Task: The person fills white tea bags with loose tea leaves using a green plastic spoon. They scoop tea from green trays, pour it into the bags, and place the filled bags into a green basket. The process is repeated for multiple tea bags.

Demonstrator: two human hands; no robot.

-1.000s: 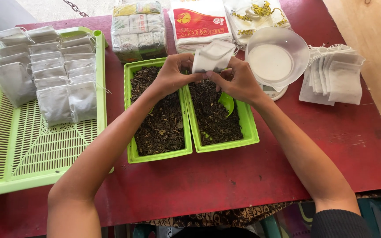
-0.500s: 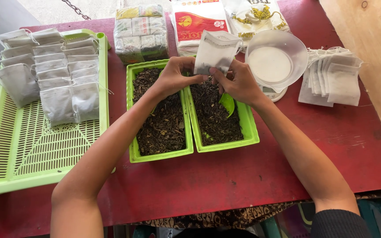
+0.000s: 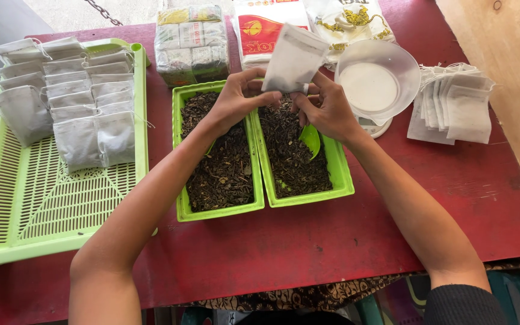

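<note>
— What's the surface here?

— I see a red table [image 3: 332, 241], two green trays of loose tea [image 3: 290, 156] at the centre. Both hands hold one small white pouch [image 3: 295, 59] above the trays: left hand [image 3: 236, 99] and right hand [image 3: 326, 108] pinch its lower edge.

— How will it handle?

— Light, soft, flimsy, I'd judge (thin filter paper tears easily). I'd grip the edges, never the belly.

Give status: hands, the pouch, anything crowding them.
Left hand and right hand both pinch a small white filter-paper pouch, raised. Below: two green rectangular trays of dark loose tea. Green scoop lies in the right tray. Nothing blocking.
</note>
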